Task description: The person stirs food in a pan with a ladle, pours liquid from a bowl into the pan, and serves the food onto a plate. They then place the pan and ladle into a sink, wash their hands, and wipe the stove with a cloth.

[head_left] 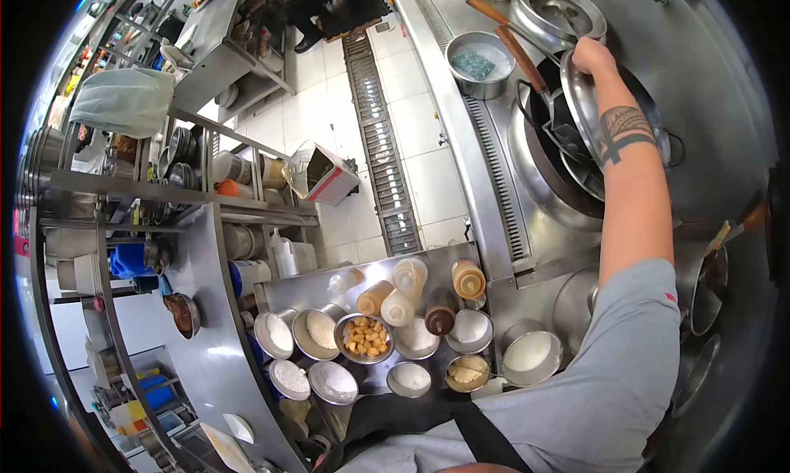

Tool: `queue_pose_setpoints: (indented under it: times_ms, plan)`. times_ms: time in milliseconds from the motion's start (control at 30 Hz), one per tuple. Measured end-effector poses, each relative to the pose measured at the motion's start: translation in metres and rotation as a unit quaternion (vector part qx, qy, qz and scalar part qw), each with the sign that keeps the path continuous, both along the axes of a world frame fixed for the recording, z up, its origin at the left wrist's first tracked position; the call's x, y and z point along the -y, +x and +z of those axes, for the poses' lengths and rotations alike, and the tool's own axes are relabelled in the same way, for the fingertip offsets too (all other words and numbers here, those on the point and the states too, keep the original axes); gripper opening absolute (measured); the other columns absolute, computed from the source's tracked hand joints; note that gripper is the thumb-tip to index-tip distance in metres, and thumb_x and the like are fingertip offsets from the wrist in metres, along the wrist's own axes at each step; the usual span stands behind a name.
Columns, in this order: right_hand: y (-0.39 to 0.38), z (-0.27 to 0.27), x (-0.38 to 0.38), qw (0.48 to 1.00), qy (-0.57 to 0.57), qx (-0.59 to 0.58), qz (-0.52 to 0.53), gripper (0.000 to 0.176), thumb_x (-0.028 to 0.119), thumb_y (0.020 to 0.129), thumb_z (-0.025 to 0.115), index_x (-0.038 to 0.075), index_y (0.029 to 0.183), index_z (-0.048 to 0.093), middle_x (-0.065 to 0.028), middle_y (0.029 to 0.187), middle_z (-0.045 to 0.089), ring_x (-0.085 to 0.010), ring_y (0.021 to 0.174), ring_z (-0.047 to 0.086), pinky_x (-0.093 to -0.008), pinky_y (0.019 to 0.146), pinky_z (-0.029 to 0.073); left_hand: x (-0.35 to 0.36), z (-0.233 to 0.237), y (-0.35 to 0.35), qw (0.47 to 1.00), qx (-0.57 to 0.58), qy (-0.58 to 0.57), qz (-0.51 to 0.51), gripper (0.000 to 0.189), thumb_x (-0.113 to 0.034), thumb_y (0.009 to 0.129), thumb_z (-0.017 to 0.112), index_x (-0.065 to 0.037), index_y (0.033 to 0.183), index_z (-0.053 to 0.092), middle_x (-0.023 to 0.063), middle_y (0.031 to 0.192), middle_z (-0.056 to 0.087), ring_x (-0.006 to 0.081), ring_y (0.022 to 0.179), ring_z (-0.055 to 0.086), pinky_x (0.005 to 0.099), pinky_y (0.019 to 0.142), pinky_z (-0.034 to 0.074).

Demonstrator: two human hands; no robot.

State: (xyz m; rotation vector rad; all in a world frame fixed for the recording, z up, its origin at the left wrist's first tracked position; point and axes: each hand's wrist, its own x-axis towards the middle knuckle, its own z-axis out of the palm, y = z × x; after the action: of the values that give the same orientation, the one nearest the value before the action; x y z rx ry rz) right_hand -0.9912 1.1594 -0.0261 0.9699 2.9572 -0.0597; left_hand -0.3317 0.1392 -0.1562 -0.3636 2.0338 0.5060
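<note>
My right hand grips the upper edge of a shiny round metal lid, which it holds tilted over a dark wok on the stove. Whether it is a lid or a shallow bowl is hard to tell. Beside it, a wooden-handled utensil leans in the wok, its metal end partly hidden. A second wooden handle slants behind it. Close by stands a metal pot with a green scouring cloth in whitish water. My left hand is out of view.
Below lie several metal bowls of white powder, a bowl of golden chunks and squeeze bottles. A stacked metal basin stands behind the wok. On the floor are a cardboard box and drain grate; a person is further off.
</note>
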Motion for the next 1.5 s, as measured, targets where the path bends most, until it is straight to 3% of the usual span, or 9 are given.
queue_pose_setpoints:
  times_ms: [200,267,467,533,600,767,933,1167,1500]
  plan:
    - [0.058,0.069,0.026,0.998,0.031,-0.063,0.002,0.031,0.013,0.09,0.062,0.0,0.115,0.074,-0.0269,0.121,0.071,-0.0454,0.117,0.067,-0.0532,0.099,0.054,0.042,-0.019,0.012,0.89,-0.226,0.12,-0.378,0.032,-0.031,0.1,0.066,-0.004,0.111,0.078,0.0133,0.103,0.079,0.0223,0.099,0.075,0.0364,0.089,0.056]
    - [0.086,0.082,0.041,0.992,0.076,-0.102,0.024,0.039,0.016,0.091,0.065,-0.002,0.125,0.066,-0.0296,0.118,0.071,-0.0455,0.114,0.068,-0.0537,0.097,0.055,0.04,-0.04,0.01,0.992,0.001,0.017,0.129,0.028,-0.026,0.102,0.064,-0.005,0.114,0.078,0.0093,0.102,0.079,0.016,0.095,0.073,0.0344,0.085,0.056]
    - [0.211,0.06,0.139,0.893,0.148,-0.419,-0.063,0.034,0.014,0.092,0.069,0.0,0.119,0.055,-0.0231,0.099,0.071,-0.0426,0.092,0.073,-0.0542,0.079,0.059,0.064,-0.103,0.012,0.982,-0.022,0.1,0.158,0.037,-0.033,0.099,0.066,-0.003,0.119,0.075,0.0157,0.108,0.077,0.0269,0.101,0.074,0.0388,0.09,0.056]
    - [0.258,0.068,0.16,0.727,-0.6,-0.324,-0.086,0.012,0.012,0.09,0.07,0.006,0.092,0.06,-0.0119,0.07,0.063,-0.0296,0.057,0.067,-0.0469,0.054,0.056,0.088,-0.118,0.021,0.993,-0.084,0.076,-0.034,0.045,-0.042,0.1,0.062,-0.003,0.119,0.073,0.0235,0.117,0.072,0.0412,0.112,0.068,0.0453,0.095,0.054]
    - [0.321,0.116,0.255,0.688,-0.58,-0.429,-0.08,0.035,0.017,0.093,0.065,0.015,0.062,0.05,-0.0015,0.047,0.046,-0.0161,0.033,0.041,-0.0319,0.036,0.036,0.115,-0.141,0.022,0.946,-0.156,0.101,-0.267,0.048,-0.045,0.1,0.06,-0.002,0.119,0.072,0.024,0.119,0.072,0.0418,0.115,0.067,0.0457,0.097,0.053]
    - [0.537,0.143,0.429,0.52,-0.759,-0.391,-0.009,0.007,0.013,0.098,0.067,0.01,0.099,0.061,0.003,0.066,0.053,-0.0091,0.049,0.048,-0.0283,0.044,0.04,0.208,-0.222,0.051,0.964,-0.057,0.214,-0.149,0.041,-0.033,0.104,0.058,0.001,0.123,0.071,0.0216,0.119,0.073,0.0374,0.115,0.068,0.0418,0.1,0.051]
    - [0.697,0.111,0.54,0.705,-0.58,-0.402,-0.066,0.013,0.01,0.094,0.068,0.006,0.103,0.06,-0.0003,0.066,0.056,-0.0115,0.047,0.052,-0.0288,0.044,0.045,0.146,-0.104,0.048,0.931,0.184,0.313,0.034,0.039,-0.025,0.102,0.06,0.004,0.128,0.068,0.0195,0.124,0.073,0.0295,0.115,0.069,0.0408,0.099,0.051]
    - [0.861,-0.029,0.633,0.948,-0.114,-0.266,-0.135,0.054,0.007,0.09,0.059,0.001,0.143,0.054,-0.0244,0.086,0.071,-0.041,0.081,0.074,-0.0505,0.071,0.058,0.012,-0.096,0.006,0.868,-0.042,0.354,-0.347,0.038,-0.026,0.101,0.064,0.001,0.128,0.069,0.0135,0.116,0.075,0.0214,0.106,0.07,0.0369,0.095,0.054]
    - [0.886,-0.012,0.595,0.873,-0.388,-0.163,-0.246,0.068,0.008,0.091,0.06,0.006,0.157,0.041,-0.029,0.099,0.069,-0.0495,0.089,0.068,-0.0577,0.083,0.054,-0.42,-0.021,-0.003,0.814,0.095,0.572,-0.033,0.035,-0.03,0.108,0.057,-0.001,0.126,0.059,0.0092,0.106,0.068,0.0195,0.097,0.068,0.0342,0.081,0.056]
